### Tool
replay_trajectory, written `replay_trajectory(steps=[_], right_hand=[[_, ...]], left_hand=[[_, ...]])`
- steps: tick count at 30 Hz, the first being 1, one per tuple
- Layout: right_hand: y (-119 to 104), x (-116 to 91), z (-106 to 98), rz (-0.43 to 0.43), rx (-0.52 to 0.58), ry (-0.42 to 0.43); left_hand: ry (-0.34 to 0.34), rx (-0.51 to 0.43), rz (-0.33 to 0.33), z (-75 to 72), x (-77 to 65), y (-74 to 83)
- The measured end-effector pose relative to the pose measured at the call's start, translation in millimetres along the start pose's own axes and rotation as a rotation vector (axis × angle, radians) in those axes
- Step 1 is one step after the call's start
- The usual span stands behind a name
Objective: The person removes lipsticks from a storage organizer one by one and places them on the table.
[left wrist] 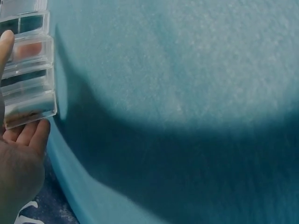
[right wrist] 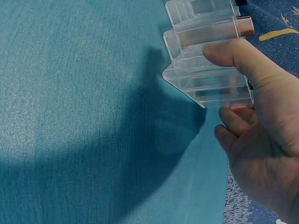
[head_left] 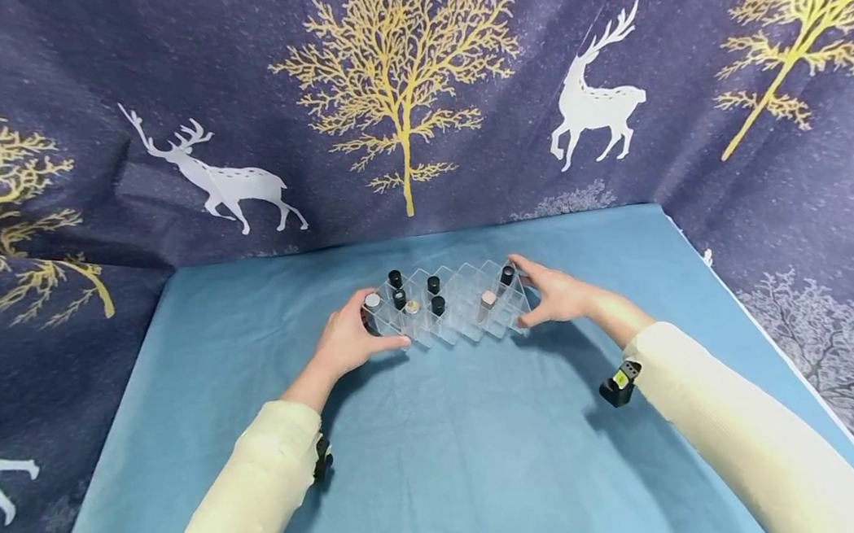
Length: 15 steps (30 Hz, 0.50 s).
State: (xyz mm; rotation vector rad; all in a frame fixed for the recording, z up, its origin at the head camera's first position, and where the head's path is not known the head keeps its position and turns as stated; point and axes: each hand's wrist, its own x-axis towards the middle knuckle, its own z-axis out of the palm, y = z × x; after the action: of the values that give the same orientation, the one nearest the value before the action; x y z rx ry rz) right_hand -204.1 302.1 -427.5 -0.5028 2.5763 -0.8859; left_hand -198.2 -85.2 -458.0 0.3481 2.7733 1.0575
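Note:
A clear plastic lipstick organizer (head_left: 465,311) with diamond-shaped slots is held between my two hands at the far middle of the table. My left hand (head_left: 345,337) grips its left end, thumb along the near side and fingers round the far side. At the opposite end, my right hand (head_left: 559,293) holds it the same way. Several tubes stand in the slots: black-capped ones (head_left: 438,305), a white-topped one (head_left: 373,300) by the left hand, and a pinkish tube (head_left: 488,299) near the right. In the right wrist view that tube shows a coppery end (right wrist: 245,26).
A blue cloth (head_left: 438,445) covers the table. Behind it hangs a dark blue fabric backdrop (head_left: 242,131) with white deer and golden trees. Black wrist cameras (head_left: 620,383) sit on both cream sleeves (head_left: 729,411).

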Motion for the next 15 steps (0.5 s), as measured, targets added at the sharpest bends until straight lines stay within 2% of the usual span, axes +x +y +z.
replay_trajectory(steps=[6, 15], right_hand=[[-1, 0, 1, 0.009, -0.007, -0.015], [-5, -3, 1, -0.009, -0.011, -0.008]], left_hand=[[-0.039, -0.028, 0.035, -14.6, -1.6, -2.0], [-0.104, 0.033, 0.094, -59.1, -1.7, 7.1]])
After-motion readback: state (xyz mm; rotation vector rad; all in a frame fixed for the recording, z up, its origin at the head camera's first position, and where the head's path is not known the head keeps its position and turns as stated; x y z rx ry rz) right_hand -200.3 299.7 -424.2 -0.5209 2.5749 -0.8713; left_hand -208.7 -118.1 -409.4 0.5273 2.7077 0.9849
